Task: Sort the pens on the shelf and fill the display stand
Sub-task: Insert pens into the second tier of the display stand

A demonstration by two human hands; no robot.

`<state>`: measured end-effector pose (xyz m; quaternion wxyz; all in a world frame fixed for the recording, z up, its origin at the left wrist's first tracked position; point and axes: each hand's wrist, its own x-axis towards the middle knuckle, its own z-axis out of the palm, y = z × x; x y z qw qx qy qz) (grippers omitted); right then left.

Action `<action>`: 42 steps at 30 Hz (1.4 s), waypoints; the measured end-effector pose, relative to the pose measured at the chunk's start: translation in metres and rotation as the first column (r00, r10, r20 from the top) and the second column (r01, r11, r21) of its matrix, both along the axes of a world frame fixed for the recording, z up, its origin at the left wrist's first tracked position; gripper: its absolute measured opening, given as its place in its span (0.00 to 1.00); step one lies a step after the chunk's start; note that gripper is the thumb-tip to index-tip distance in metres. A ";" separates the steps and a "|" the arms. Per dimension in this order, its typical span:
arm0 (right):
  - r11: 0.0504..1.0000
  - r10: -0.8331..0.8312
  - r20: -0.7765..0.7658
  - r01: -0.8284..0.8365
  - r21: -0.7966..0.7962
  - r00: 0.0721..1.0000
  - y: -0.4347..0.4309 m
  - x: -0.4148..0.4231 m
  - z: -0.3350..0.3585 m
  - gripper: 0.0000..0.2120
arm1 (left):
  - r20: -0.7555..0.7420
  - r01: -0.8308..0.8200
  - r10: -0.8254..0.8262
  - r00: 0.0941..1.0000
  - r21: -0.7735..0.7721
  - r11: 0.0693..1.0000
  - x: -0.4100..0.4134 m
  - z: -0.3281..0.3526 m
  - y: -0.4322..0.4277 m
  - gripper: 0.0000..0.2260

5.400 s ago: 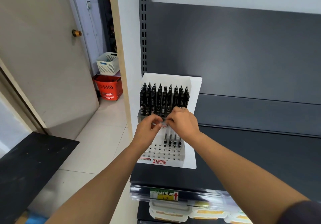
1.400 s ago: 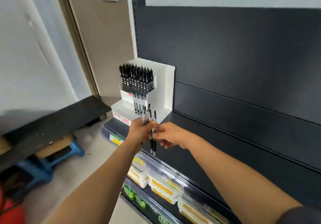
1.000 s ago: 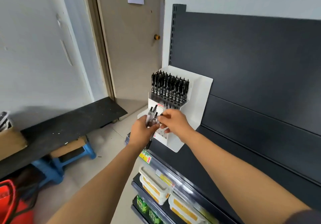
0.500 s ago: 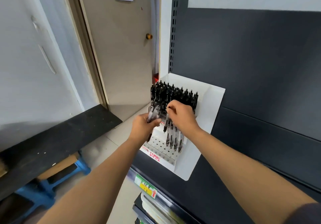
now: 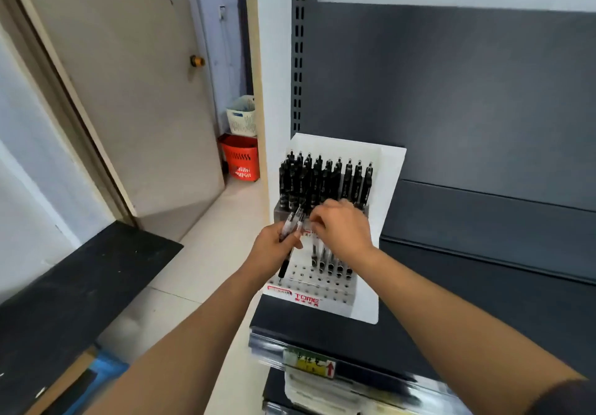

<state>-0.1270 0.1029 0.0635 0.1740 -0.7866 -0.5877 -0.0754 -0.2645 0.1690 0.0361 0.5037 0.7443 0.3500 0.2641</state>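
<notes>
At the display stand [image 5: 387,195]: a short row of pens [image 5: 330,263] stood in the back holes of its lower tier, and the holes in front of that row and to its left gaped unfilled.
Upper tier: black pens [image 5: 322,179] packed the stand's top rack, just behind both hands.
Left hand: the left hand [image 5: 272,250] hung at the stand's left front, fingers wrapped round a thin clutch of spare pens [image 5: 292,223], tips pointing down toward the front holes.
Right hand: the right hand [image 5: 342,231] hovered over the lower row, fingers curled downward close beside the clutch. Whether they pinched a pen could not be told.
Just changed: half a second earlier that hand had been lowering a pen toward the row, and the row now looked one pen longer, though the hand hid part of it.
Meaning: filling appeared well under way, with most of the lower tier left to do.
Against the earlier frame: a second before, the hands had met short of the stand's front. The view had since squared up, and a red basket [image 5: 240,156] and a white basket [image 5: 242,115] showed left of the stand.
</notes>
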 end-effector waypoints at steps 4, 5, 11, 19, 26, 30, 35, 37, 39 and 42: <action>0.985 -0.165 0.123 0.170 -0.027 0.979 -0.005 -0.009 -0.004 0.11 | 0.026 0.090 -0.089 0.996 -0.026 0.996 -0.012 -0.007 0.007 0.07; 0.981 -0.188 0.124 0.193 -0.035 0.974 -0.006 -0.011 -0.004 0.11 | 0.033 0.097 -0.096 0.995 -0.023 0.995 -0.013 -0.009 0.009 0.05; 0.979 -0.198 0.036 0.200 -0.044 0.979 -0.007 -0.018 0.001 0.12 | 0.033 0.116 -0.114 0.993 -0.044 0.992 -0.012 -0.011 0.008 0.06; 0.998 -0.029 -0.411 0.052 0.045 0.911 0.002 -0.023 0.021 0.08 | 0.098 0.079 -0.077 0.992 -0.021 0.997 0.001 -0.002 0.008 0.07; 0.993 0.000 -0.473 0.058 0.108 0.881 0.002 -0.011 0.030 0.05 | 0.149 0.022 -0.027 0.988 0.034 0.999 0.005 -0.001 0.008 0.05; 0.995 0.018 -0.318 0.014 0.099 0.948 0.000 -0.008 0.031 0.06 | 0.184 -0.025 0.037 0.982 -0.068 0.997 0.003 -0.003 0.008 0.07; 0.999 0.034 -0.191 -0.028 0.033 0.981 -0.004 -0.008 0.018 0.07 | 0.142 -0.052 0.060 0.988 -0.056 0.997 0.000 -0.006 0.001 0.05; 0.999 0.034 -0.158 -0.034 0.007 0.987 -0.003 -0.007 0.013 0.09 | 0.130 -0.069 0.075 0.989 -0.049 0.996 -0.001 -0.007 -0.002 0.01; 0.999 0.037 -0.098 -0.038 -0.008 0.995 -0.001 -0.006 0.008 0.11 | 0.118 -0.085 0.089 0.989 -0.037 0.996 -0.003 -0.007 -0.004 0.02; 0.999 0.037 -0.017 -0.038 -0.025 0.999 0.002 -0.006 0.001 0.12 | 0.080 -0.103 0.104 0.991 -0.020 0.995 -0.008 -0.010 -0.008 0.04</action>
